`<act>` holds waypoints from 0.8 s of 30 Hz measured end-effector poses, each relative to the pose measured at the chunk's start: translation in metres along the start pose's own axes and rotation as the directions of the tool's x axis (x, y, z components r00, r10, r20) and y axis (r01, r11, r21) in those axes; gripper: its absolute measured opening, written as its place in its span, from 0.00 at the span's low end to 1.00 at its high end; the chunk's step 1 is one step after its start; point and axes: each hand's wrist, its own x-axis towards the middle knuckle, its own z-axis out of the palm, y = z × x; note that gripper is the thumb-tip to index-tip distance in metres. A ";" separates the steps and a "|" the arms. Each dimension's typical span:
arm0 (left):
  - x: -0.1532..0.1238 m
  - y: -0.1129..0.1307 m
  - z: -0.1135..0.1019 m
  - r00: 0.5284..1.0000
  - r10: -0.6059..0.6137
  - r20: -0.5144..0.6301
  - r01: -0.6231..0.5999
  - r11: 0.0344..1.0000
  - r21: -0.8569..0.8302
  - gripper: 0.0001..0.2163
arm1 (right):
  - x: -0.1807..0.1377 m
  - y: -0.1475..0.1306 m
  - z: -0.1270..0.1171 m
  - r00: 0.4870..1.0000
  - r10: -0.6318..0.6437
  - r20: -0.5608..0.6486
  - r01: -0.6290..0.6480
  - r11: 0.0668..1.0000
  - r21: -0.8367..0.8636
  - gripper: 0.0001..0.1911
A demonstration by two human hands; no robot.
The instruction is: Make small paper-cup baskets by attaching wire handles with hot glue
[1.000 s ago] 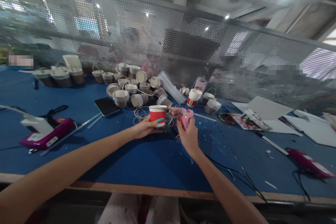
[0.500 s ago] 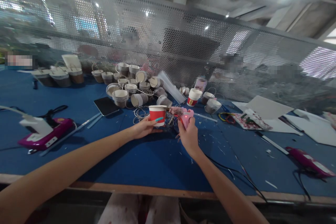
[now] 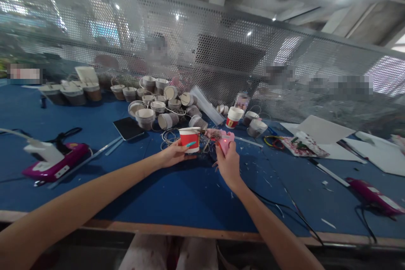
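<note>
My left hand (image 3: pixel 175 154) is closed around a red paper cup (image 3: pixel 187 138) with a white rim, held upright above the table. A turquoise nail shows against the cup's side. In my right hand (image 3: pixel 228 163) is a pink glue gun (image 3: pixel 225 140) with a small red light on its body. Its nozzle end, wrapped in something ragged, points left and reaches the cup's right side near the rim. Whether the tip touches the cup, I cannot tell. Behind and below the cup lies a tangle of thin cord (image 3: pixel 169 136).
Several grey cord-handled cups (image 3: pixel 145 117) are heaped behind my hands. A stack of red-and-white paper cups (image 3: pixel 234 118) stands right of them. A black phone (image 3: pixel 128 128) and a purple power strip (image 3: pixel 57 162) lie left. White sheets (image 3: pixel 325 128) and another purple strip (image 3: pixel 375 196) lie right.
The glue gun and my right hand have shifted very slightly to the right. My left hand still holds the cup in nearly the same place.
</note>
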 end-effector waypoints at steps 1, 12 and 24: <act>0.000 0.000 -0.001 1.000 -0.002 -0.004 0.002 1.000 -0.001 0.18 | 0.000 0.000 0.000 1.000 0.002 0.000 -0.002 1.000 0.007 0.14; 0.000 0.000 -0.005 0.998 -0.019 0.063 0.022 0.999 -0.042 0.15 | 0.001 0.000 0.000 0.999 0.044 0.010 -0.044 0.999 0.030 0.14; -0.002 0.002 -0.005 0.995 -0.035 0.096 0.041 0.997 -0.060 0.19 | 0.004 0.002 -0.002 0.998 0.062 -0.014 -0.062 0.998 -0.009 0.11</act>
